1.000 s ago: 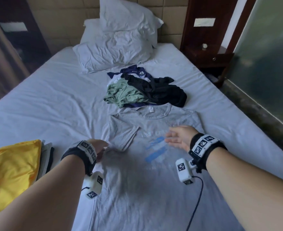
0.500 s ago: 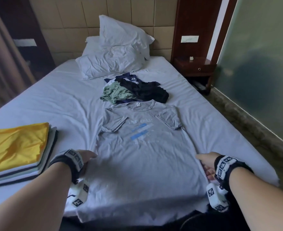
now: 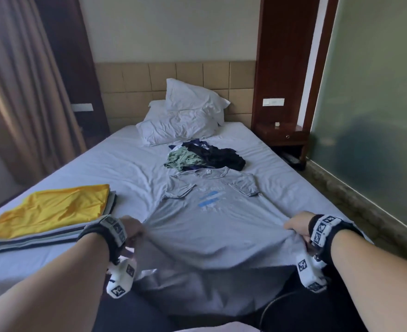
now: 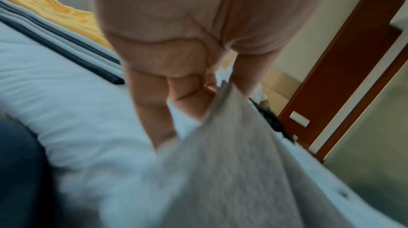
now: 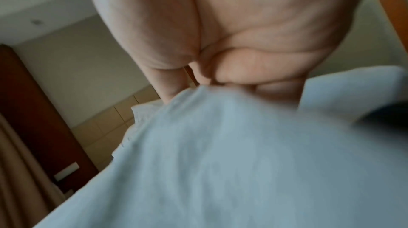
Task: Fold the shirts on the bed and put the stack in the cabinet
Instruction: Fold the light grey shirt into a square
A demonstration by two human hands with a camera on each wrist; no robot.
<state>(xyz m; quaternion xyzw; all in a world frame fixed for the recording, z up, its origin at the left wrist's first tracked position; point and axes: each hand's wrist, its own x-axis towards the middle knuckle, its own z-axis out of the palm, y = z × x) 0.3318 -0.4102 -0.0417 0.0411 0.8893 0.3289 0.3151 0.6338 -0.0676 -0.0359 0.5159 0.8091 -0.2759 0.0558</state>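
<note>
A grey T-shirt (image 3: pixel 219 226) with a blue chest print lies face up on the white bed (image 3: pixel 116 168), collar toward the pillows. My left hand (image 3: pixel 135 230) pinches its left side near the hem, and the left wrist view shows the grey T-shirt (image 4: pixel 232 170) caught between the fingers (image 4: pixel 187 102) and thumb. My right hand (image 3: pixel 296 226) grips the shirt's right side, with the grey T-shirt (image 5: pixel 220 153) bunched under the curled fingers (image 5: pixel 238 68). The lower part is lifted off the sheet. A folded stack (image 3: pixel 51 212) topped by a yellow shirt sits at the left.
A heap of unfolded shirts (image 3: pixel 202 156), green and dark, lies just beyond the grey shirt's collar. Two white pillows (image 3: pixel 185 116) lean on the headboard. A wooden nightstand (image 3: pixel 284 137) stands at the right of the bed, and curtains (image 3: pixel 22 97) hang at the left.
Both hands slid down from the shirt's chest to its lower sides and took hold of the fabric, lifting the hem end. My view pulled back from the bed.
</note>
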